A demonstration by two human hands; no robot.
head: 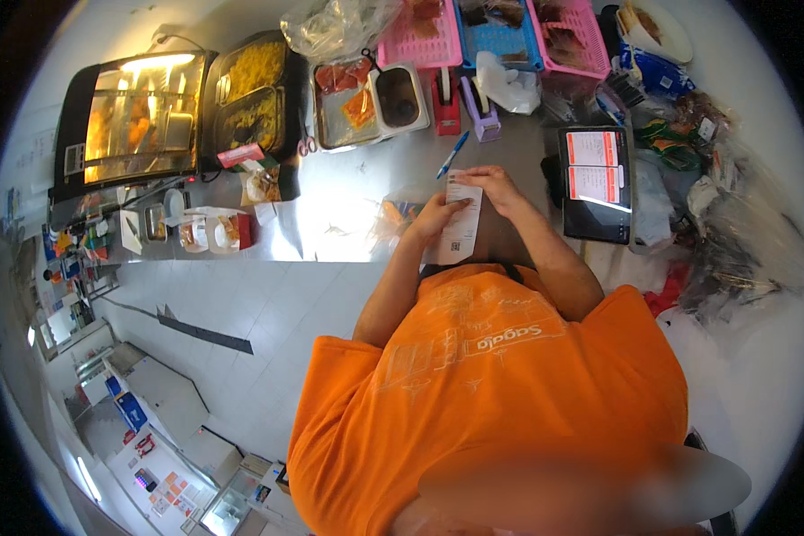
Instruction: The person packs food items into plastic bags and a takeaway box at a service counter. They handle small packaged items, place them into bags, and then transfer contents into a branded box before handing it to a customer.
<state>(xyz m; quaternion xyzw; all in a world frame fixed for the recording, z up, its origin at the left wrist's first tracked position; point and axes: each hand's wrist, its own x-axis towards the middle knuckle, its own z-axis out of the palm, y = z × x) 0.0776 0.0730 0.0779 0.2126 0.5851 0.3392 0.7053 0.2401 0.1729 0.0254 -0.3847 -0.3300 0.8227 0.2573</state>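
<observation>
A long white printed paper slip (462,228) hangs between my hands above the front edge of a steel table (348,187). My left hand (435,214) grips its left edge, thumb lying across the paper. At the slip's top end, the fingers of my right hand (492,186) pinch it. The slip bears print and a square code near its lower end. Just beyond the paper lies a blue and white pen (453,155). Beside my left hand rests a clear plastic bag (392,218) with something orange and dark inside, partly covered by the hand.
To the right stands a lit tablet (596,184), with plastic bags (730,234) past it. Red (446,100) and purple (481,110) tape dispensers stand behind the pen. Farther left are steel food pans (345,124), scissors (306,144), food boxes (214,231) and a lit warming cabinet (141,120).
</observation>
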